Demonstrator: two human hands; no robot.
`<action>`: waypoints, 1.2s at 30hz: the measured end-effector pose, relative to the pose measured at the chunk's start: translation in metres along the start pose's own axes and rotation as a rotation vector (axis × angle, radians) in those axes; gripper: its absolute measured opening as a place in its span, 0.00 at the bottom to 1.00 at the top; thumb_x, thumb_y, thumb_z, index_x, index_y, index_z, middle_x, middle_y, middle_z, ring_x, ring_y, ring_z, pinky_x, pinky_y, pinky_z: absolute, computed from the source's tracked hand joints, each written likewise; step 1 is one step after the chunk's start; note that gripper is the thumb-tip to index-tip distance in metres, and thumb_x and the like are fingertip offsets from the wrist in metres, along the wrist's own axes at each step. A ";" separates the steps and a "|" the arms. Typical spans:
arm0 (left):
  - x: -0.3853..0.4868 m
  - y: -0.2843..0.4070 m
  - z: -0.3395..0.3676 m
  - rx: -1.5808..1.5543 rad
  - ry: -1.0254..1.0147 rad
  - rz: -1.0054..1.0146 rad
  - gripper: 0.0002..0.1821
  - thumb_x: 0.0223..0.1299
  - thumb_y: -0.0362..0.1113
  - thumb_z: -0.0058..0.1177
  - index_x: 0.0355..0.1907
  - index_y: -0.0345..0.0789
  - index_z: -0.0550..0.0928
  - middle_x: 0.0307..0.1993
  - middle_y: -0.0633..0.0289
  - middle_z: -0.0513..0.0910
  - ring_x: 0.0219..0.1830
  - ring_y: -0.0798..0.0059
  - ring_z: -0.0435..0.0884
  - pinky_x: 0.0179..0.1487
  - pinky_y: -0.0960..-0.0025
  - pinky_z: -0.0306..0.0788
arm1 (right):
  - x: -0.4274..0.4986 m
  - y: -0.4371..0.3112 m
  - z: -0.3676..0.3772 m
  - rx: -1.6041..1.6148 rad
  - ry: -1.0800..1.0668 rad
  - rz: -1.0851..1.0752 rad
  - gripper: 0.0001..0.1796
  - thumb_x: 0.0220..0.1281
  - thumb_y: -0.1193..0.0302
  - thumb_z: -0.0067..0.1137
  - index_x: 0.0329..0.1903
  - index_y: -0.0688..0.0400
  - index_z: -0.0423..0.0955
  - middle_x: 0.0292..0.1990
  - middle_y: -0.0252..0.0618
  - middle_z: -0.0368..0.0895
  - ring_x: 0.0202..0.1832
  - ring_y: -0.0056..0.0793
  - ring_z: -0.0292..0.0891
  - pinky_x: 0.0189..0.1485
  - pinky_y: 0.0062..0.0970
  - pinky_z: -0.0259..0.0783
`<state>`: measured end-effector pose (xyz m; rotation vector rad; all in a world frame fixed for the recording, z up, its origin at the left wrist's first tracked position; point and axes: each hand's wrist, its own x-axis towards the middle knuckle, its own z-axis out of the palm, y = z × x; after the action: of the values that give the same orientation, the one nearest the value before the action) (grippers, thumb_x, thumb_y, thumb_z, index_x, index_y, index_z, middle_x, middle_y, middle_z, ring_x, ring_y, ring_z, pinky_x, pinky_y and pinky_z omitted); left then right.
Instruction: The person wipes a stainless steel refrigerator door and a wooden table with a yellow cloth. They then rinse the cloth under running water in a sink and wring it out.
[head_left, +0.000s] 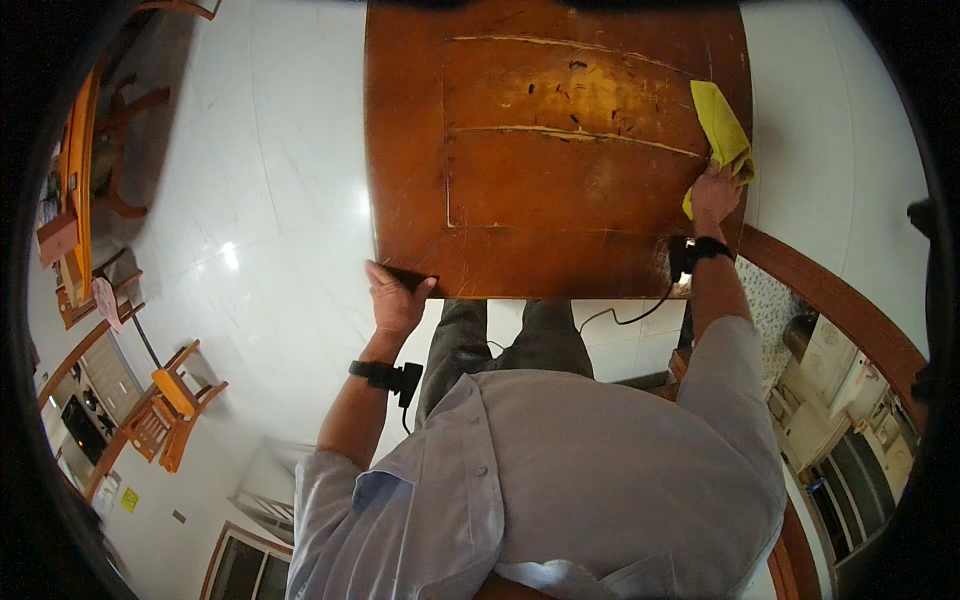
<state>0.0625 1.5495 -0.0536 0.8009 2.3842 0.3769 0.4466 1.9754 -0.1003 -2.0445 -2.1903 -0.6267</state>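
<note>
Before me stands a brown wooden table (570, 180) with a scratched top, split seams and a pale worn patch bearing several small dark marks. My right hand (715, 196) is on a yellow cloth (718, 124) near the right edge. Part of the cloth is bunched under the palm and fingers, and a folded length reaches forward onto the tabletop. At the near left corner, my left hand (397, 300) grips the table, its thumb by the front edge and its fingers at the left edge. Its fingertips are partly hidden.
Black devices are strapped to both wrists, with a thin cable (622, 322) hanging near the right forearm. A wooden chair (176, 401) and a cluttered orange wooden table (84, 187) stand left on the glossy floor (247, 247). Close on the right are a wall and a wooden doorframe (832, 292).
</note>
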 end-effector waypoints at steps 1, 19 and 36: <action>-0.001 0.000 0.001 0.014 0.009 -0.004 0.64 0.44 0.49 0.72 0.67 0.17 0.40 0.61 0.35 0.59 0.56 0.35 0.67 0.60 0.48 0.65 | -0.012 -0.008 -0.011 -0.032 -0.151 0.140 0.27 0.72 0.54 0.40 0.56 0.64 0.72 0.52 0.55 0.76 0.48 0.50 0.76 0.50 0.48 0.72; 0.022 -0.040 0.009 0.246 -0.185 0.030 0.70 0.50 0.65 0.62 0.66 0.11 0.33 0.67 0.26 0.53 0.70 0.39 0.56 0.71 0.56 0.57 | -0.243 -0.092 -0.139 1.046 -0.254 -0.564 0.15 0.58 0.67 0.54 0.48 0.51 0.80 0.52 0.37 0.79 0.54 0.39 0.72 0.61 0.45 0.64; 0.026 -0.037 0.012 0.245 -0.170 0.124 0.58 0.49 0.59 0.67 0.58 0.12 0.50 0.58 0.32 0.69 0.60 0.41 0.70 0.64 0.55 0.65 | -0.236 -0.012 -0.087 0.543 -0.062 -0.034 0.22 0.66 0.60 0.50 0.57 0.59 0.74 0.65 0.54 0.65 0.64 0.64 0.58 0.67 0.59 0.51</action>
<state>0.0366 1.5379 -0.0906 1.0513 2.2538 0.0616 0.4410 1.7235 -0.1018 -1.7574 -2.1208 0.0402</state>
